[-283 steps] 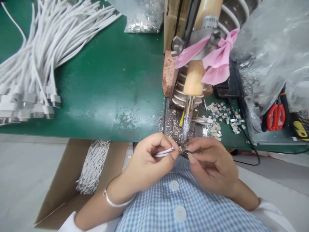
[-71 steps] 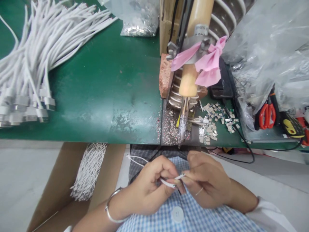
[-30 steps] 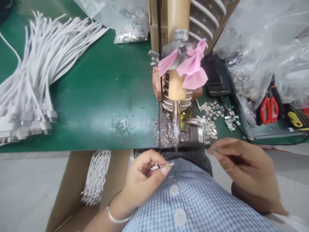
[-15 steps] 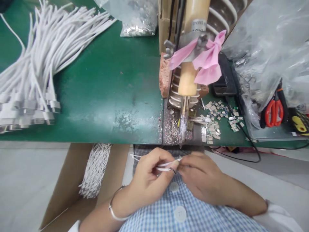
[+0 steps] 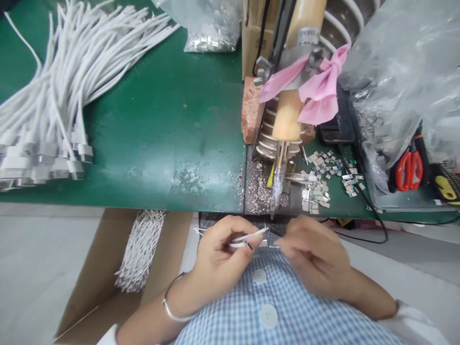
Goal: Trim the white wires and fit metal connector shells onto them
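My left hand (image 5: 221,258) is closed on the stripped end of a thin white cable (image 5: 247,236), its fine wires poking out past the fingertips. My right hand (image 5: 316,254) is closed in a pinch on a small metal connector piece (image 5: 268,244), held right at the wire tips. Both hands hover over my checked shirt, just below the table edge. Directly above them the tip of a fixed soldering iron (image 5: 278,184) points down toward me.
A green table (image 5: 161,124) carries a large pile of white cables (image 5: 57,91) at left and a bag of metal shells (image 5: 210,28) at the back. Several small connector boards (image 5: 323,177) lie right of the iron. Red scissors (image 5: 406,170) sit far right. A cardboard box of cables (image 5: 140,249) stands below.
My right hand reached out to the right about a second ago, then came back with a small piece to the cable end. Both hands now sit slightly higher, closer to the iron's tip.
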The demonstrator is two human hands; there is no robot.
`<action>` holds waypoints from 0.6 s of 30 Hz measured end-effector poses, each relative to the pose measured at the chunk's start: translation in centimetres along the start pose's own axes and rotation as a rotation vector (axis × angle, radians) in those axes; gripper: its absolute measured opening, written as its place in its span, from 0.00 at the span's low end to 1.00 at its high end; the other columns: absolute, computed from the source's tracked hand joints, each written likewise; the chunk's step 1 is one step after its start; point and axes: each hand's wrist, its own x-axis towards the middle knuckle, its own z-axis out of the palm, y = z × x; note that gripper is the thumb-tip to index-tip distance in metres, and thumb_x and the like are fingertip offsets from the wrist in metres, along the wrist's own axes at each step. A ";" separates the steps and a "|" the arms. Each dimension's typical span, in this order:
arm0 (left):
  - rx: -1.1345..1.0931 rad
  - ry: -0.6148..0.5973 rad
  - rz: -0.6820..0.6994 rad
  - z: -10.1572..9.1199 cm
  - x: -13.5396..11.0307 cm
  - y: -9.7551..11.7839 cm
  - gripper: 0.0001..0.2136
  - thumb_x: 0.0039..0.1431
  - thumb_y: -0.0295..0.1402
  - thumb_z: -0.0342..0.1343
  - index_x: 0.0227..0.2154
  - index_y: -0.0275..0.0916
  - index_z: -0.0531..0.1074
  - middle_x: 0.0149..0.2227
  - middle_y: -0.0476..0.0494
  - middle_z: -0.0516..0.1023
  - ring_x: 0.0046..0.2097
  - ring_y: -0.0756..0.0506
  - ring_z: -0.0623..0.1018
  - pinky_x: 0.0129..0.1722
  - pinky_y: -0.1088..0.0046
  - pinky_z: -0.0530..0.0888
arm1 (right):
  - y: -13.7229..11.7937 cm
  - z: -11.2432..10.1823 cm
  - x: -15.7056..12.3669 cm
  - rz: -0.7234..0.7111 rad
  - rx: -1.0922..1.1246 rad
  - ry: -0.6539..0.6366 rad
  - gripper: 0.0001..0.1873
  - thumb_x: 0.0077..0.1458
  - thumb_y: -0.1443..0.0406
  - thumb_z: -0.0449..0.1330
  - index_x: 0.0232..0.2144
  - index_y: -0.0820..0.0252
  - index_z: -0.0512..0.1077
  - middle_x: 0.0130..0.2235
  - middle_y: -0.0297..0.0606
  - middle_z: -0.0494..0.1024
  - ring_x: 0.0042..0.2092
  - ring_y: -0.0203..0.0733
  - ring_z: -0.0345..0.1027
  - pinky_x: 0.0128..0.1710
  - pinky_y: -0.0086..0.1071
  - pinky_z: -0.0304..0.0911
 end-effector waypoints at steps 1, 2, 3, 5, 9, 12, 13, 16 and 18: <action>-0.005 0.005 0.002 0.1 0.0 0.0 0.06 0.56 0.22 0.57 0.32 0.40 0.71 0.25 0.54 0.75 0.24 0.54 0.72 0.23 0.83 0.69 | -0.1 0.2 0.1 -0.044 -0.017 -0.002 0.08 0.57 0.74 0.54 0.37 0.61 0.70 0.27 0.34 0.69 0.27 0.34 0.63 0.26 0.28 0.62; -0.012 0.011 0.004 0.1 0.0 -0.1 0.07 0.55 0.22 0.57 0.32 0.40 0.71 0.25 0.53 0.75 0.24 0.54 0.72 0.24 0.83 0.70 | -0.1 0.4 0.1 -0.072 -0.021 -0.003 0.08 0.57 0.73 0.54 0.37 0.61 0.70 0.25 0.32 0.68 0.26 0.34 0.62 0.25 0.27 0.60; -0.020 0.016 0.006 0.1 0.0 -0.1 0.07 0.55 0.21 0.57 0.33 0.40 0.71 0.26 0.52 0.76 0.25 0.54 0.73 0.24 0.82 0.71 | -0.1 0.7 0.2 -0.078 -0.018 -0.002 0.07 0.57 0.73 0.53 0.36 0.61 0.69 0.23 0.31 0.67 0.24 0.33 0.60 0.24 0.27 0.59; -0.038 0.023 0.011 0.2 0.0 -0.3 0.07 0.55 0.22 0.57 0.33 0.40 0.72 0.27 0.51 0.76 0.26 0.53 0.74 0.25 0.82 0.72 | -0.1 1.2 0.2 -0.043 0.002 -0.004 0.06 0.56 0.72 0.52 0.33 0.59 0.67 0.21 0.29 0.65 0.22 0.32 0.58 0.22 0.27 0.57; -0.050 0.063 0.025 0.3 0.0 -0.4 0.07 0.54 0.22 0.58 0.33 0.39 0.73 0.28 0.50 0.77 0.26 0.52 0.74 0.25 0.81 0.72 | 0.3 1.5 -0.1 0.023 0.042 0.048 0.07 0.53 0.74 0.53 0.32 0.58 0.65 0.23 0.30 0.67 0.24 0.32 0.62 0.23 0.26 0.60; -0.037 0.086 0.044 0.4 0.2 -0.2 0.07 0.54 0.21 0.58 0.33 0.39 0.73 0.27 0.50 0.77 0.25 0.52 0.74 0.24 0.79 0.71 | 0.4 1.3 -0.2 -0.017 0.012 0.110 0.08 0.52 0.75 0.56 0.33 0.58 0.66 0.29 0.34 0.69 0.29 0.36 0.68 0.28 0.29 0.68; -0.029 0.089 0.049 0.4 0.3 -0.2 0.07 0.54 0.21 0.58 0.33 0.39 0.73 0.27 0.50 0.77 0.25 0.52 0.74 0.24 0.79 0.71 | 0.4 1.2 -0.2 -0.041 -0.006 0.106 0.08 0.51 0.75 0.56 0.33 0.59 0.66 0.31 0.36 0.70 0.32 0.37 0.70 0.30 0.31 0.71; -0.002 0.093 0.071 0.5 0.5 -0.1 0.07 0.54 0.21 0.57 0.33 0.39 0.73 0.27 0.49 0.77 0.26 0.51 0.75 0.25 0.78 0.71 | 0.3 1.1 -0.1 -0.111 -0.025 0.065 0.08 0.52 0.75 0.56 0.33 0.59 0.65 0.38 0.42 0.72 0.40 0.41 0.73 0.38 0.36 0.75; 0.008 0.094 0.088 0.6 0.6 -0.1 0.07 0.54 0.21 0.57 0.33 0.39 0.73 0.27 0.49 0.76 0.27 0.50 0.75 0.26 0.77 0.72 | 0.3 1.2 0.0 -0.140 -0.015 0.040 0.08 0.52 0.75 0.54 0.33 0.59 0.64 0.40 0.43 0.74 0.42 0.42 0.74 0.40 0.37 0.75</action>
